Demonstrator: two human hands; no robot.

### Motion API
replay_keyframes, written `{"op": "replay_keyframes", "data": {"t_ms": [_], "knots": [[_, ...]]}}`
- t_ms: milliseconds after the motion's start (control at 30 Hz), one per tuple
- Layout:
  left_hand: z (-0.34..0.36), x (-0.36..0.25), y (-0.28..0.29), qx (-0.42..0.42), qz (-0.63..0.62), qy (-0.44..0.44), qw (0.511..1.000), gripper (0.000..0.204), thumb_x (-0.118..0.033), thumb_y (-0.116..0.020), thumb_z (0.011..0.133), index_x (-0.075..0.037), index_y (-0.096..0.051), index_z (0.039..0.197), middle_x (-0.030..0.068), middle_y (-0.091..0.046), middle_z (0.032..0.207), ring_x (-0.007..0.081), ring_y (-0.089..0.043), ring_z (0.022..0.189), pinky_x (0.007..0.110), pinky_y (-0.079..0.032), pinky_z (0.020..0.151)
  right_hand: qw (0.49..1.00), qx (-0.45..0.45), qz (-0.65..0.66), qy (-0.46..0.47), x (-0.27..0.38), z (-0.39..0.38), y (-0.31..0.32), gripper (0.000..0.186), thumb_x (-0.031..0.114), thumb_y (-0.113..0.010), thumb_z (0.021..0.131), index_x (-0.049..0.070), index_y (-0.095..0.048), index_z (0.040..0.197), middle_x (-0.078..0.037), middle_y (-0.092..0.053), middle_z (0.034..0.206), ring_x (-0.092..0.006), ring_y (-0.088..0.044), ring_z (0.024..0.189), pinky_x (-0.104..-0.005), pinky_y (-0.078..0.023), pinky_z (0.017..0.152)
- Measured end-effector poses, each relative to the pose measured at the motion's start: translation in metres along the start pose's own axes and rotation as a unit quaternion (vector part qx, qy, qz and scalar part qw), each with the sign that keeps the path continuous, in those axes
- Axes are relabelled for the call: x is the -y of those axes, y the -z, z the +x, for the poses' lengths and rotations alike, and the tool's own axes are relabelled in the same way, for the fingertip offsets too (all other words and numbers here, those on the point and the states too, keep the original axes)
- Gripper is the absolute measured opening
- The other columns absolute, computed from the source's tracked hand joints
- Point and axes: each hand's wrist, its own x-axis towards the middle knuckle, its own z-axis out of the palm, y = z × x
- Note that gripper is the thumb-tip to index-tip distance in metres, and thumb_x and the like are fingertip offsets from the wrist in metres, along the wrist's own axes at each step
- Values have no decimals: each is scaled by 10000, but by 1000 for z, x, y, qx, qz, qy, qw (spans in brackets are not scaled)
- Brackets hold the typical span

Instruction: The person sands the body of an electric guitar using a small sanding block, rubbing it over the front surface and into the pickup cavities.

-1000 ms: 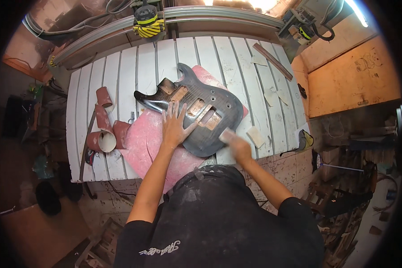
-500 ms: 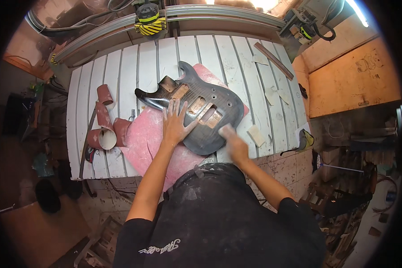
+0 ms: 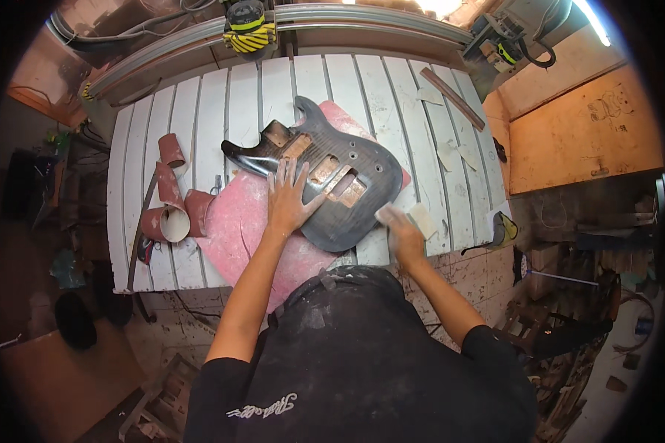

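A dark grey electric guitar body with routed cavities and several round holes lies on a dusty pink sheet on the slatted white table. My left hand rests flat on the body beside the cavities, fingers spread. Off the body's lower right edge is my right hand, slightly blurred. Its fingers are closed on a small pale piece that looks like folded sandpaper. Just beyond that hand, a cream-coloured pad lies on the table.
Reddish sandpaper rolls lie at the table's left, beside a long dark strip. A brown wooden stick and pale paper scraps are at the far right. A metal rail crosses behind the table.
My right hand has moved right, off the guitar body's edge and toward the cream pad. My left hand stays on the body. The whole view has shifted slightly.
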Motion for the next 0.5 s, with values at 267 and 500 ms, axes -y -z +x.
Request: {"op": "replay_keyframes", "data": {"t_ms": [267,500], "knots": [[-3,-2,2,9,11,1,1000,937,-673,-656,940,-89,-437,1638,232,-311,1732,441,-211,1622,649,-165,1287,997,31,26,66,-1,-20,-7,480,-34,-504,965,141,-705,1365,-158,-675,1444,-335,-680,1283,-433,-575,1051],[-3,0,1,-5,6,-3,1000,924,-677,-652,942,-85,-458,1625,232,-316,1729,442,-223,1616,657,-178,1281,991,84,71,72,26,-36,-8,530,-71,-553,907,151,-714,1360,-154,-675,1435,-361,-714,1204,-439,-589,993]]}}
